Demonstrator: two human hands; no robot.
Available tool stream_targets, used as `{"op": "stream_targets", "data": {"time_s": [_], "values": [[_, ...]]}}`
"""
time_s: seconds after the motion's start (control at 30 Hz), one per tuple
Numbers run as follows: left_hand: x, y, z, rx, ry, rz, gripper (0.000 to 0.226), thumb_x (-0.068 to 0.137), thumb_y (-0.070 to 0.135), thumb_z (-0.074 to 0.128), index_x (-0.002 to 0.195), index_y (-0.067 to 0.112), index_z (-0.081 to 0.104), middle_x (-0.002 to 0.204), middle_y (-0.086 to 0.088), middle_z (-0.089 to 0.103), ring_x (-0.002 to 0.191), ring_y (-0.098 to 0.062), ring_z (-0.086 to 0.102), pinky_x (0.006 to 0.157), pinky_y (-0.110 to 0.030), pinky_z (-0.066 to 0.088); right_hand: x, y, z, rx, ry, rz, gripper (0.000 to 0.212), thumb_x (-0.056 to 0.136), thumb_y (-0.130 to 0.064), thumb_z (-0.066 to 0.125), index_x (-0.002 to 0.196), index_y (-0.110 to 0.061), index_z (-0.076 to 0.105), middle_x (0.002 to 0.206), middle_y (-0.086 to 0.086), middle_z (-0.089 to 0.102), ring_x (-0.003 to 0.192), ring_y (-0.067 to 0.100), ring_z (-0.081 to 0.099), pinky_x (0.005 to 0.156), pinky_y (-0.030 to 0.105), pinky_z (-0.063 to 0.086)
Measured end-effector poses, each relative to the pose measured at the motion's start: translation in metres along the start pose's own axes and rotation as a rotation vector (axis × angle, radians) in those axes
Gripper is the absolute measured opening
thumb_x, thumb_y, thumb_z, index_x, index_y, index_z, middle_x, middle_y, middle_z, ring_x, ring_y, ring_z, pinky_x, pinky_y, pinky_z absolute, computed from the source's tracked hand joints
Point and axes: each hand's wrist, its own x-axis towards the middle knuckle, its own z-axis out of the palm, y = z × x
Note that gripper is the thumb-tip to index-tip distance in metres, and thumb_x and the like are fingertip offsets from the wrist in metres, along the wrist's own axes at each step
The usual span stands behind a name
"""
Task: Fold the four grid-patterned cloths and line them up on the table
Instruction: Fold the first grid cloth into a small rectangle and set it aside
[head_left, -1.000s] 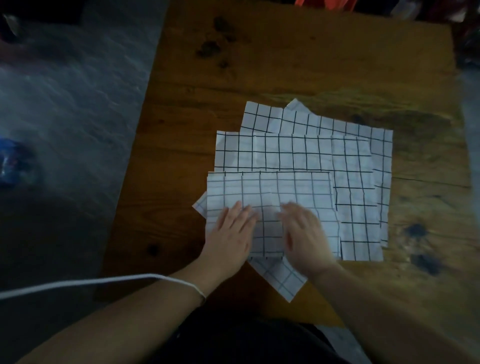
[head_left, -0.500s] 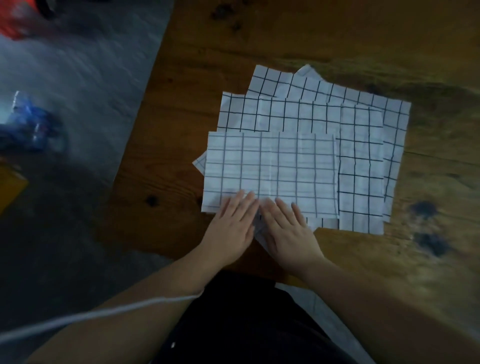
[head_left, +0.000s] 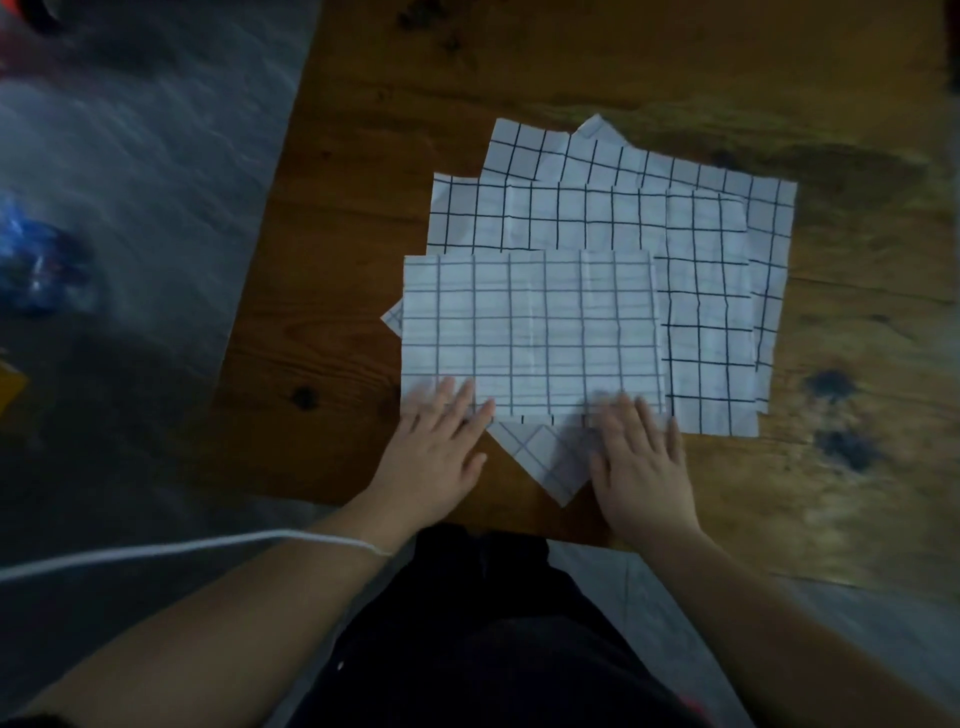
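Step in hand, by my reading: creasing the first fold. The folded cloth (head_left: 532, 332), pale, fine-lined and rectangular, lies on top of the heap near the front edge of the worktop (head_left: 358, 171). Left hand (head_left: 434, 460) lies flat and wide, fingers straight, tips pressing the cloth's near-left edge and holding nothing. Right hand (head_left: 641, 470) does the same at the near-right edge, fingers spread and flat; the tips are slightly blurred. The hands are well apart, one toward each near corner. Count of cloths: four, as far as I can tell. One is folded, on top. One bold-grid cloth (head_left: 711, 312) lies flat under it, reaching out behind and to the right. One tilted cloth (head_left: 649, 161) shows behind that. One diagonal cloth (head_left: 545, 460) is at the bottom, with a corner poking toward the person between the two hands and small tips at the left and far side. Three look unfolded, and none is lined up yet, so the task is early. Next move probably calls for either a second fold of the top piece or sliding it clear of the heap onto bare wood, keeping the edges matched so the crease does not spring. Also noted: one white cord (head_left: 208, 545) across the left wrist and one blurred blue object (head_left: 36, 265) on the grey floor to the left.
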Motion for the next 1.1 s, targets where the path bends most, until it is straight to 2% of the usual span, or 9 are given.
{"op": "stream_targets", "data": {"time_s": [0.13, 0.37, 0.47, 0.53, 0.6, 0.77, 0.87, 0.97, 1.1], "values": [[0.018, 0.044, 0.005, -0.051, -0.036, 0.062, 0.072, 0.096, 0.048, 0.039, 0.157, 0.012, 0.032, 0.165, -0.011, 0.028, 0.154, -0.029, 0.016, 0.124, -0.051, 0.013, 0.012, -0.052, 0.004, 0.021, -0.029, -0.22, 0.063, 0.103, -0.046, 0.012, 0.161, -0.02, 0.011, 0.168, 0.002, 0.004, 0.155, 0.02, -0.006, 0.126, 0.045, -0.002], [-0.019, -0.004, 0.015, -0.056, -0.034, 0.053, 0.063, 0.104, 0.045, 0.033, 0.16, 0.018, 0.025, 0.167, -0.002, 0.02, 0.156, -0.021, 0.01, 0.125, -0.046, 0.009, 0.002, 0.01, 0.004, 0.036, -0.03, -0.083, 0.057, 0.106, -0.048, 0.01, 0.16, -0.034, 0.001, 0.167, -0.011, -0.006, 0.153, 0.01, -0.015, 0.126, 0.045, -0.001], [-0.033, -0.024, 0.012, -0.08, -0.032, 0.011, 0.06, 0.105, 0.042, 0.03, 0.16, 0.019, 0.024, 0.167, -0.001, 0.021, 0.155, -0.018, 0.01, 0.125, -0.041, 0.007, -0.004, 0.022, -0.002, 0.065, 0.039, -0.03, 0.051, 0.107, -0.041, 0.023, 0.157, -0.033, 0.026, 0.166, -0.008, 0.02, 0.154, 0.015, 0.01, 0.125, 0.047, 0.012], [-0.031, -0.022, 0.006, -0.12, 0.001, -0.026, 0.057, 0.104, 0.038, 0.035, 0.157, 0.018, 0.034, 0.163, -0.002, 0.032, 0.153, -0.019, 0.018, 0.125, -0.042, 0.013, 0.003, 0.016, -0.011, 0.155, 0.148, 0.028, 0.039, 0.105, -0.035, 0.037, 0.142, -0.029, 0.05, 0.152, -0.005, 0.045, 0.142, 0.019, 0.035, 0.118, 0.048, 0.024], [-0.017, -0.011, -0.004, -0.185, 0.064, -0.066, 0.049, 0.099, 0.029, 0.046, 0.146, 0.016, 0.049, 0.151, -0.003, 0.046, 0.147, -0.023, 0.03, 0.121, -0.046, 0.025, 0.02, 0.008, -0.027, 0.336, 0.23, 0.209, 0.032, 0.101, -0.023, 0.051, 0.132, -0.023, 0.057, 0.14, 0.0, 0.052, 0.131, 0.022, 0.042, 0.111, 0.046, 0.034], [0.041, 0.032, -0.024, -0.297, 0.082, 0.051, 0.04, 0.096, 0.015, 0.054, 0.136, 0.014, 0.056, 0.135, -0.004, 0.054, 0.127, -0.023, 0.045, 0.103, -0.039, 0.044, 0.049, 0.003, -0.047, 0.565, 0.147, 0.512, 0.053, 0.095, -0.014, 0.062, 0.144, -0.019, 0.042, 0.145, 0.009, 0.041, 0.129, 0.031, 0.043, 0.104, 0.046, 0.046], [0.065, 0.053, -0.02, -0.301, 0.023, 0.085, 0.042, 0.096, 0.014, 0.055, 0.138, 0.017, 0.053, 0.135, -0.004, 0.052, 0.124, -0.024, 0.044, 0.1, -0.04, 0.044, 0.053, 0.0, -0.053, 0.675, 0.06, 0.554, 0.062, 0.093, -0.002, 0.06, 0.147, -0.018, 0.035, 0.14, 0.01, 0.046, 0.112, 0.028, 0.054, 0.076, 0.036, 0.051], [0.069, 0.064, -0.018, -0.276, 0.003, 0.037, 0.053, 0.088, 0.01, 0.06, 0.139, 0.018, 0.048, 0.136, -0.005, 0.049, 0.125, -0.025, 0.042, 0.1, -0.042, 0.044, 0.05, -0.005, -0.055, 0.831, 0.033, 0.607, 0.061, 0.094, -0.001, 0.056, 0.148, -0.02, 0.033, 0.118, 0.008, 0.059, 0.087, 0.02, 0.06, 0.056, 0.029, 0.046], [0.06, 0.066, -0.019, -0.247, 0.09, 0.057, 0.061, 0.082, 0.01, 0.058, 0.142, 0.017, 0.047, 0.136, -0.005, 0.051, 0.123, -0.026, 0.046, 0.099, -0.041, 0.043, 0.032, -0.024, -0.055, 1.13, -0.009, 0.714, 0.067, 0.09, -0.004, 0.06, 0.149, -0.021, 0.033, 0.096, 0.009, 0.063, 0.074, 0.021, 0.064, 0.054, 0.029, 0.051]]}}
